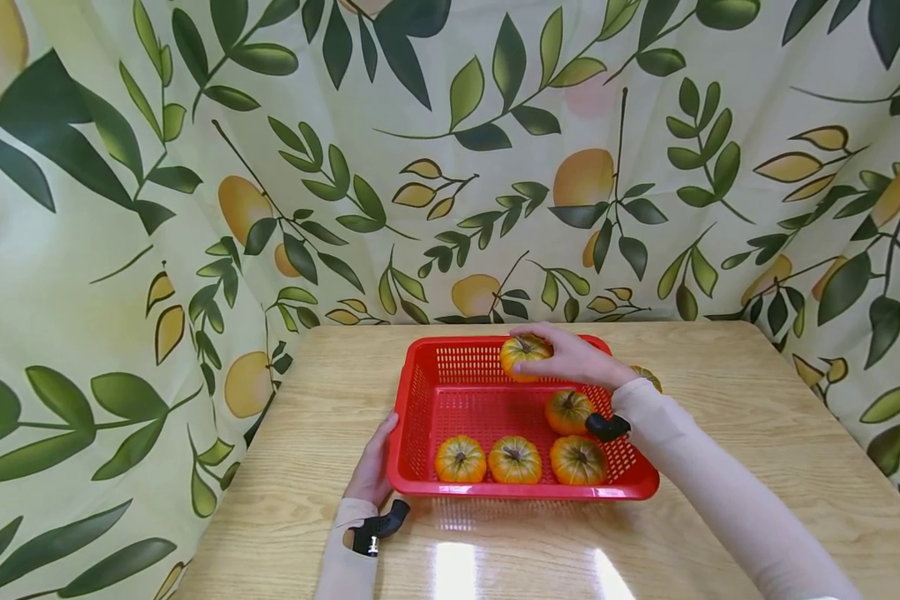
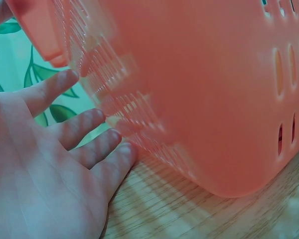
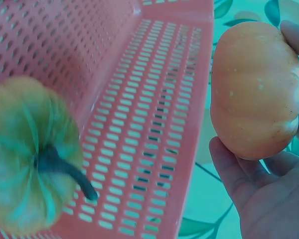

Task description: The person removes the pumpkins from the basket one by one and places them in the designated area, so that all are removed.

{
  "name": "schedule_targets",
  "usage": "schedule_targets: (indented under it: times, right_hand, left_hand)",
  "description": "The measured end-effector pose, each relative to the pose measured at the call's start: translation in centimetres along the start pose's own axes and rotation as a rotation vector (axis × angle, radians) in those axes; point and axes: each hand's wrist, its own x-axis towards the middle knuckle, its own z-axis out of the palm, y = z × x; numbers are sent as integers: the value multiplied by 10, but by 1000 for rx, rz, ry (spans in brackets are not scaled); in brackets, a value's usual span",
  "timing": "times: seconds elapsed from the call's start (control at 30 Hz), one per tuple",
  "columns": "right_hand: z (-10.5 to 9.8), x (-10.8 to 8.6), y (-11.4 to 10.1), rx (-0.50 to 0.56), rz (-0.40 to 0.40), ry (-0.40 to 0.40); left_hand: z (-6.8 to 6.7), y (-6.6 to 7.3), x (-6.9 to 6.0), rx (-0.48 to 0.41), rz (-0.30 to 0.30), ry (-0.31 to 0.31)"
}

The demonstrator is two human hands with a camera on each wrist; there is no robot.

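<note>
A small orange pumpkin [image 1: 525, 358] with green-tinged ribs is gripped between the thumb and fingers of my right hand [image 1: 573, 354], above the far side of a red plastic basket [image 1: 465, 408]. In the right wrist view, the held pumpkin [image 3: 256, 89] shows its smooth side. Several similar pumpkins lie in the basket: a front row with one pumpkin [image 1: 461, 458] at its left end, and another pumpkin [image 1: 567, 411] behind the row's right end. My left hand [image 1: 372, 462] touches the basket's left side; its fingers [image 2: 84, 127] look fairly straight against the slotted wall.
Another pumpkin [image 1: 648, 377] sits beyond the basket's right side, partly hidden by my right wrist. The basket stands on a light wooden table [image 1: 315, 392]. A leaf-patterned cloth [image 1: 435, 167] hangs behind and at the sides.
</note>
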Motion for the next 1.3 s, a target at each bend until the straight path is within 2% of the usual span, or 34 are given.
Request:
schedule_targets:
  times: [0.17,0.43,0.77,0.97,1.3]
  right_hand:
    - [-10,-7,2,-26,40,27]
    - [-21,-16,8,9,57,38]
    - [-37,-25,11,-11,51,71]
    - [-44,-31,14,-24,77,84]
    - [-54,-40,16,-59,57,116]
  left_hand:
    - [1,-1,1,0,-9,29]
    - [3,-3,0,-10,-13,63]
    - [1,-2,0,-17,-3,31]
    - [1,-1,-1,-17,-1,10]
    - [1,0,-1,-7,2,11]
